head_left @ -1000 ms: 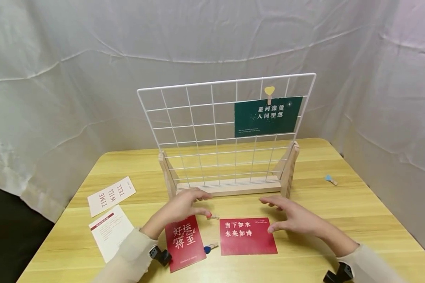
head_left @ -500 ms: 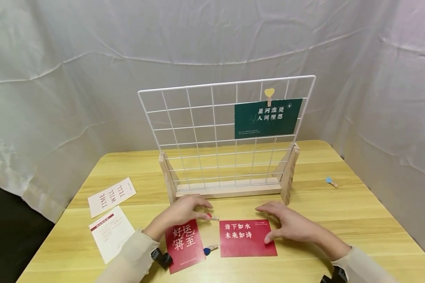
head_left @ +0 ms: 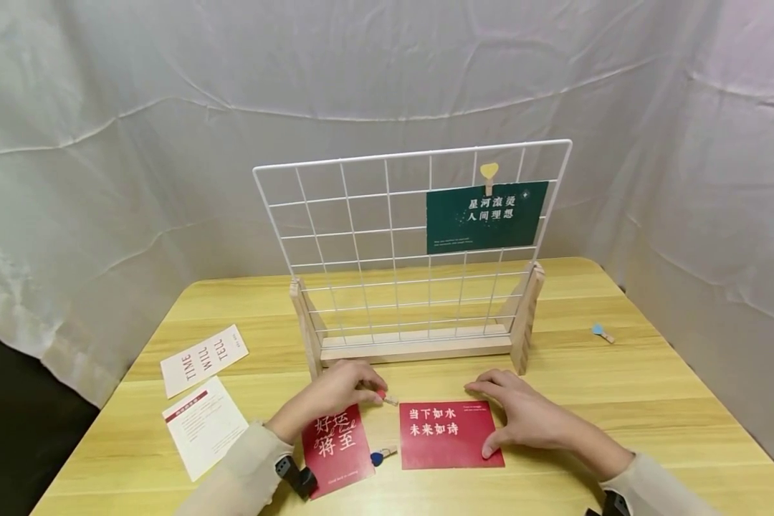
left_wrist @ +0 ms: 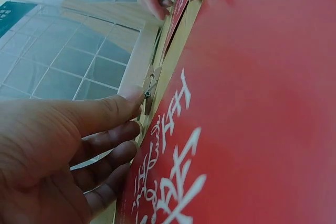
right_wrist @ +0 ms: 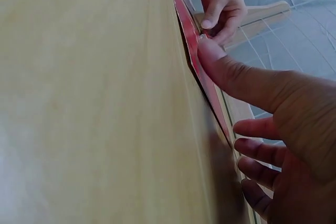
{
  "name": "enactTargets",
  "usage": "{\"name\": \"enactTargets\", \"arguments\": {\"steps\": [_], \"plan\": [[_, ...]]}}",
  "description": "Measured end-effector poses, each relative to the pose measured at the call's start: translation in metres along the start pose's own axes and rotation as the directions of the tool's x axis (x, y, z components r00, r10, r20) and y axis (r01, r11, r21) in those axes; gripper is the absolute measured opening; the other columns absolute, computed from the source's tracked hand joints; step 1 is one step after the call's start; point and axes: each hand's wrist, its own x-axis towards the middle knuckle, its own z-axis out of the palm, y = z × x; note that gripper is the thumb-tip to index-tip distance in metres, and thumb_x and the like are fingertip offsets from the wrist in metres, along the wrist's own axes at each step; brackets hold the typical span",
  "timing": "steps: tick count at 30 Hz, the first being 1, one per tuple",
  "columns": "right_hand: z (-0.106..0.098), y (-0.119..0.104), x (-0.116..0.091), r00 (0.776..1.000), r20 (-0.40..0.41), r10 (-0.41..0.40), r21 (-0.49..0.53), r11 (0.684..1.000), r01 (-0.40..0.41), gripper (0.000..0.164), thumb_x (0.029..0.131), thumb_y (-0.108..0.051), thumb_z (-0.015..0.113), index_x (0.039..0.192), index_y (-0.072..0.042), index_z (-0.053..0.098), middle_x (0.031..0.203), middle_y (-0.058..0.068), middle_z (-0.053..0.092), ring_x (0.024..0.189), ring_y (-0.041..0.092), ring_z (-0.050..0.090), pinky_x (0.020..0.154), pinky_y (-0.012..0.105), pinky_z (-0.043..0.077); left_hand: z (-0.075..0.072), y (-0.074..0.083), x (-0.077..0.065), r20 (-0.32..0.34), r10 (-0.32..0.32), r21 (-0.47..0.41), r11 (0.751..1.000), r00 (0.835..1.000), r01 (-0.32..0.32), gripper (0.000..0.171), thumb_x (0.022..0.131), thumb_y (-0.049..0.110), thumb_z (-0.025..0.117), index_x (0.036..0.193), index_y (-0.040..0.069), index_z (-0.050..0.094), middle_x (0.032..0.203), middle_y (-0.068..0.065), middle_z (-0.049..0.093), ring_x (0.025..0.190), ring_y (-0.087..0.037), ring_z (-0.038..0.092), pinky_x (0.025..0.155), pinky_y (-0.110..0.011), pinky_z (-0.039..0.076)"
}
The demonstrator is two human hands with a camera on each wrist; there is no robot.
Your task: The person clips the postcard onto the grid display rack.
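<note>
My left hand (head_left: 348, 383) pinches a small wooden clothespin (left_wrist: 149, 93) with a red heart at its end, close above the table. Below that hand lies an upright red card (head_left: 338, 455) with white writing, partly covered by the wrist. To the right is a wide red card (head_left: 451, 448). My right hand (head_left: 522, 412) is spread over its right side, the thumb on the card near the lower right corner and the fingers past its top edge. Between the two red cards lies a clothespin with a dark blue heart (head_left: 378, 457).
Behind the hands stands a white wire grid (head_left: 387, 229) on a wooden base (head_left: 419, 347). A yellow-heart clothespin (head_left: 489, 175) holds a green card (head_left: 490, 229) there. Two pale cards, one lettered card (head_left: 203, 358) and one note card (head_left: 206, 430), lie left. A light-blue-heart clothespin (head_left: 601, 333) lies right.
My left hand has come down slightly onto the red-heart clothespin and closed its fingertips on it. My right hand has moved a little left and lower, over the wide red card's edge.
</note>
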Motion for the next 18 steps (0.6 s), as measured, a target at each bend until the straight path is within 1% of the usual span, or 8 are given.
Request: {"name": "enactTargets", "arguments": {"steps": [5,10,14,18], "plan": [[0.0,-0.0006,0.0003,1.0,-0.014,-0.018,-0.014,1.0,0.018,0.091,0.061,-0.066,0.08,0.129,-0.01,0.06,0.127,0.001,0.049,0.116,0.022,0.045,0.099,0.05,0.042,0.0008,0.0006,0.0007,-0.01,-0.006,0.012,1.0,1.0,0.006,0.012,0.086,0.025,0.075,0.097,0.018,0.075,0.094,0.01,0.067,0.085,-0.005,0.06,0.077,-0.026,0.051],[-0.0016,-0.0035,0.0001,1.0,-0.009,-0.028,-0.013,1.0,0.027,0.086,0.062,-0.063,0.081,0.125,-0.008,0.06,0.126,0.002,0.049,0.116,0.023,0.045,0.099,0.049,0.043,0.0011,0.0013,0.0014,-0.009,-0.001,0.01,1.0,1.0,0.001,0.005,0.087,0.022,0.075,0.091,0.02,0.073,0.09,0.013,0.066,0.079,-0.002,0.057,0.072,-0.024,0.049],[-0.002,-0.0062,-0.0001,1.0,0.002,-0.022,-0.002,1.0,0.022,0.079,0.063,-0.059,0.083,0.12,-0.008,0.06,0.126,0.003,0.048,0.115,0.023,0.044,0.098,0.047,0.045,0.0012,0.0011,0.0009,-0.01,0.002,-0.006,1.0,1.0,-0.002,0.004,0.087,0.02,0.075,0.088,0.02,0.071,0.085,0.014,0.065,0.076,-0.001,0.056,0.07,-0.023,0.049],[-0.0022,-0.0081,0.0,1.0,0.014,-0.023,0.004,1.0,0.023,0.073,0.064,-0.054,0.085,0.115,-0.009,0.059,0.12,0.001,0.048,0.11,0.02,0.044,0.095,0.043,0.046,0.0016,0.0,-0.0002,-0.011,0.011,-0.026,1.0,1.0,-0.011,0.005,0.088,0.018,0.074,0.086,0.019,0.07,0.082,0.015,0.063,0.074,-0.001,0.055,0.069,-0.023,0.048]]}}
